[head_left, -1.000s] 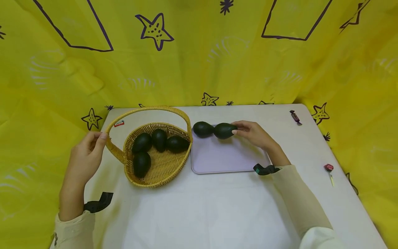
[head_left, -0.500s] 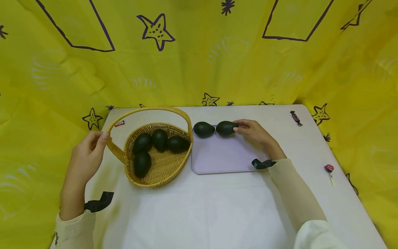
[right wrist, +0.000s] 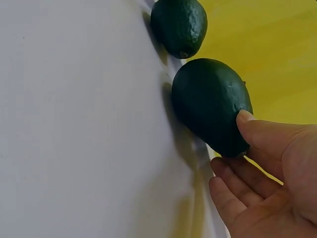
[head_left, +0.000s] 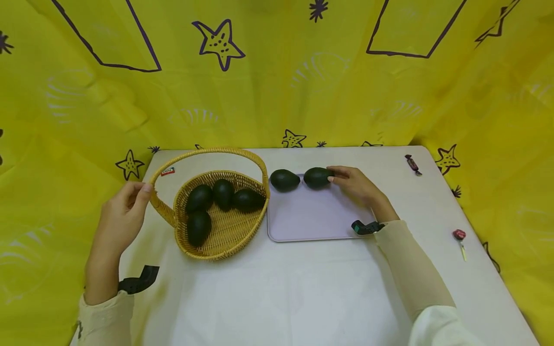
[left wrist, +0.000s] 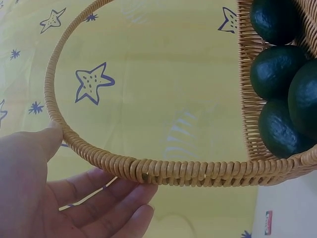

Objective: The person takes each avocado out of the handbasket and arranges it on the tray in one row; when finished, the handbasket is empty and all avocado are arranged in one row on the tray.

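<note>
In the head view my left hand (head_left: 120, 216) pinches the handle of a yellow wicker basket (head_left: 233, 235), which holds several dark green avocados (head_left: 199, 228). The left wrist view shows thumb and fingers on either side of the woven handle (left wrist: 148, 168). At the back of a pale lilac tray (head_left: 311, 216), my right hand (head_left: 357, 185) holds an avocado (head_left: 317, 178) by its narrow end. Thumb and fingers meet that end in the right wrist view (right wrist: 210, 104). A second avocado (head_left: 284, 180) lies just left of it, at the tray's back left corner.
A wrapped candy (head_left: 413, 165) lies at the table's back right, and a lollipop (head_left: 460, 240) near the right edge. A small red and white packet (head_left: 167, 171) sits behind the basket handle. Yellow patterned cloth (head_left: 268, 86) hangs behind the white table (head_left: 277, 298).
My right hand has shifted its avocado slightly right and back, opening a small gap from the other avocado. My left hand keeps its hold on the basket handle.
</note>
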The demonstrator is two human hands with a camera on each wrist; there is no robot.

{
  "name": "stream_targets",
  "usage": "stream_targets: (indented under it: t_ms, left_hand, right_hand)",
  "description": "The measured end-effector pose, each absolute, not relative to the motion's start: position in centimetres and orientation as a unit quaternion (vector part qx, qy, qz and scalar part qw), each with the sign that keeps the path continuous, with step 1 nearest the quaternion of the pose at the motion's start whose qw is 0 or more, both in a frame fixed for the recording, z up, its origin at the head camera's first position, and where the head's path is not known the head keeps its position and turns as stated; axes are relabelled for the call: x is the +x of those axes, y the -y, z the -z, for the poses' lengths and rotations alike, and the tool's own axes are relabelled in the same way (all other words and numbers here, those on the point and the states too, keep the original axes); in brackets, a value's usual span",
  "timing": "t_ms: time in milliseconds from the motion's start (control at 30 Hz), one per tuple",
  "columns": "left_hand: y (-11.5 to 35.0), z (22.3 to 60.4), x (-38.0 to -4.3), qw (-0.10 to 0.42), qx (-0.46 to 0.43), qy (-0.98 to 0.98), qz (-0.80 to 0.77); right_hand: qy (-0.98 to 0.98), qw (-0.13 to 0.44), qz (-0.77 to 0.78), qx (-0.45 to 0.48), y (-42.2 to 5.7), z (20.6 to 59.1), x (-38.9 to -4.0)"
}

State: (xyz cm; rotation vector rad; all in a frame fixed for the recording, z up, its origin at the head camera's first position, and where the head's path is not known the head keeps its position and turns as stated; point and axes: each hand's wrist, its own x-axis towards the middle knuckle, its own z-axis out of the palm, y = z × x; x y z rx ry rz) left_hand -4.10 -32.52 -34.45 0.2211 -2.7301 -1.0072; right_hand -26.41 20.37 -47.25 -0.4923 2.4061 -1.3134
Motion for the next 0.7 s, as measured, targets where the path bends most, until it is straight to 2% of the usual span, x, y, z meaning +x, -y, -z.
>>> stream_targets:
  t_ms: [400, 700]
  left_hand:
    - [32.67, 34.57, -4.14, 0.112, 0.075, 0.933, 0.334]
    - [32.57, 34.51, -4.09, 0.108, 0.075, 0.932, 0.339]
  right_hand:
    - [-0.852, 0.168, 0.463, -0.180, -19.79, 46.88, -26.09]
    - [-0.851, 0.189, 0.456, -0.178, -19.76, 46.40, -25.78]
